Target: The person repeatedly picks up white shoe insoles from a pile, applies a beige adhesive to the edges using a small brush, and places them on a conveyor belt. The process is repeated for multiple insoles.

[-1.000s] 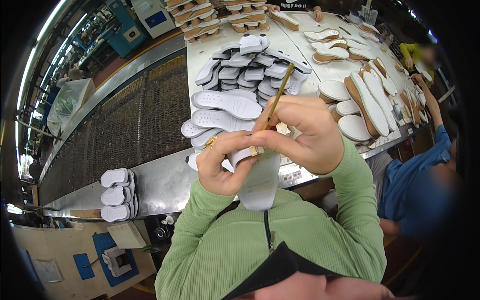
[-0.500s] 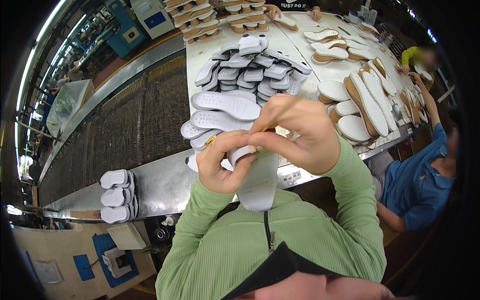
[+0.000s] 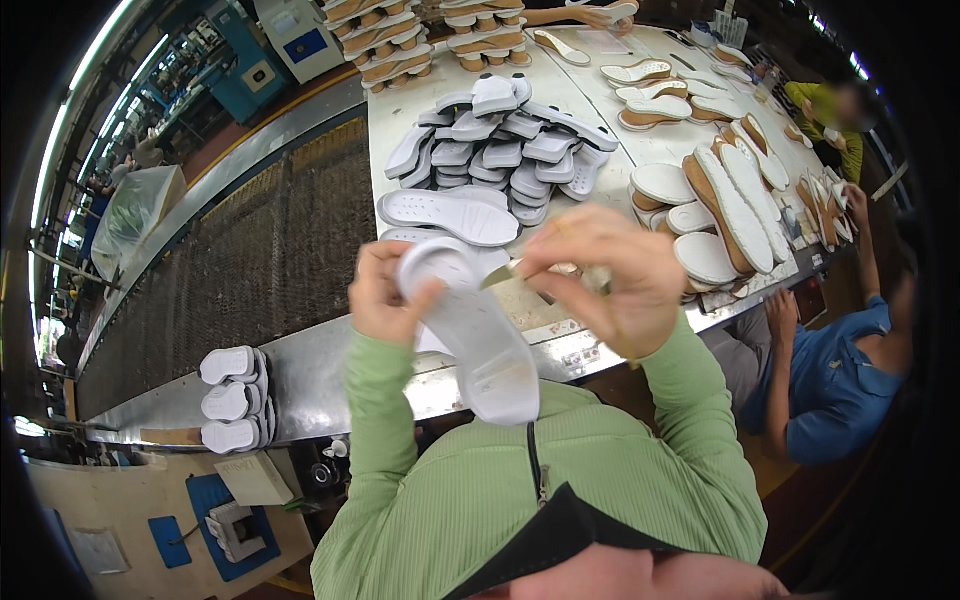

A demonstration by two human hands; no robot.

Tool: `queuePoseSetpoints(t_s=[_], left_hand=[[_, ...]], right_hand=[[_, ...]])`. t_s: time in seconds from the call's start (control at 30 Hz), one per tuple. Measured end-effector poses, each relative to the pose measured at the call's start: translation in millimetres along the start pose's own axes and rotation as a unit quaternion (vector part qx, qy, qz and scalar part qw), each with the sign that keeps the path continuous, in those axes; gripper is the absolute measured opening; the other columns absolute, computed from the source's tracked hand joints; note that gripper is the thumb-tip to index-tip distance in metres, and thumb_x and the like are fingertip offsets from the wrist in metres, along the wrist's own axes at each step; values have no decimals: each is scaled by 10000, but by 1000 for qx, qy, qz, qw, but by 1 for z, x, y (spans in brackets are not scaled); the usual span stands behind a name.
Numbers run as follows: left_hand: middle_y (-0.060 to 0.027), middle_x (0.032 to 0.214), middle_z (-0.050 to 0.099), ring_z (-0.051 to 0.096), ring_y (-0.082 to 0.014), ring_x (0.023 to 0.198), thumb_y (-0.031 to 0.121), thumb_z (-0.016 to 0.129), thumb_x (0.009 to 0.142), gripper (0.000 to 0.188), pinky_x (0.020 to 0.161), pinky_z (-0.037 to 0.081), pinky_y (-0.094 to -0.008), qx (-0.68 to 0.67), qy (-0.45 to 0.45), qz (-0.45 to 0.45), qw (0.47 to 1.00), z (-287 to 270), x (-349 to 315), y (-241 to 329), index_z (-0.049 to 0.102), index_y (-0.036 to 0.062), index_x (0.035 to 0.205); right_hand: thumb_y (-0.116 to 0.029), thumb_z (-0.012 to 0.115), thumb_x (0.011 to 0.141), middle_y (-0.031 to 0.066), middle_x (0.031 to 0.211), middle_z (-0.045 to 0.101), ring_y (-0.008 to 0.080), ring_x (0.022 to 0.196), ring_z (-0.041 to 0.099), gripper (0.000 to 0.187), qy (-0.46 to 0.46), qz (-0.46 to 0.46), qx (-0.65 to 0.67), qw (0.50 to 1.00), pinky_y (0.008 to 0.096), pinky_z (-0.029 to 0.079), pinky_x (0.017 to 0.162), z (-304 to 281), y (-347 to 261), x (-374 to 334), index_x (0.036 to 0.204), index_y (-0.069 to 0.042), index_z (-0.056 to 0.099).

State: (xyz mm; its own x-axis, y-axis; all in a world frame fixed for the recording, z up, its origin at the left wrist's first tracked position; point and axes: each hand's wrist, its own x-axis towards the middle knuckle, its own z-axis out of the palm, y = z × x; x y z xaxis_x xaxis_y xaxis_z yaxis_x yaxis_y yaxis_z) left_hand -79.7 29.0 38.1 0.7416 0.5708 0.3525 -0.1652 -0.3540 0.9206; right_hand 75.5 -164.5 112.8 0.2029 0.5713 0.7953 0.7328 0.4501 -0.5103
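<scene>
My left hand (image 3: 383, 298) grips the heel end of a pale grey-white shoe sole (image 3: 492, 355), thumb over the edge. The sole tilts toward me, its far end close to my green jacket. Right of the heel, my right hand (image 3: 618, 275), blurred by motion, pinches a small thin tan strip (image 3: 503, 273) close to the sole's edge. Whether the strip touches the sole I cannot tell. More pale soles lie just beyond my hands, among them a perforated one (image 3: 450, 217), with a heaped pile (image 3: 495, 150) behind.
White-and-tan soles (image 3: 745, 205) cover the table's right side, and stacks (image 3: 390, 45) rise at the far edge. A dark conveyor (image 3: 240, 230) runs along the left. Three pale soles (image 3: 230, 400) sit on its metal edge. A person in blue (image 3: 840, 375) sits at the right.
My left hand has moved left, raising the sole's heel into view. My right hand has drawn away from my left, still pinching the tan strip.
</scene>
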Motion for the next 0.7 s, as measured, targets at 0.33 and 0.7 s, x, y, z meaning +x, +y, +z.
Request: queuePoseSetpoints(t_s=[0.33, 0.7], left_hand=[[-131, 1011, 619, 653, -184, 862, 273, 563, 958, 317, 647, 561, -297, -103, 242, -86, 961, -62, 78, -87, 466, 43, 1154], [-224, 1367, 462, 421, -356, 1284, 183, 786, 700, 759, 1081, 320, -412, 297, 19, -124, 947, -44, -19, -210, 436, 5, 1350]], right_hand=[[84, 715, 730, 113, 829, 703, 195, 783, 657, 248, 51, 44, 0, 998, 301, 505, 725, -17, 2, -3, 969, 30, 680], [54, 725, 740, 124, 856, 703, 192, 781, 666, 209, 111, 89, -1, 990, 292, 515, 716, -25, 14, -21, 942, 19, 690]])
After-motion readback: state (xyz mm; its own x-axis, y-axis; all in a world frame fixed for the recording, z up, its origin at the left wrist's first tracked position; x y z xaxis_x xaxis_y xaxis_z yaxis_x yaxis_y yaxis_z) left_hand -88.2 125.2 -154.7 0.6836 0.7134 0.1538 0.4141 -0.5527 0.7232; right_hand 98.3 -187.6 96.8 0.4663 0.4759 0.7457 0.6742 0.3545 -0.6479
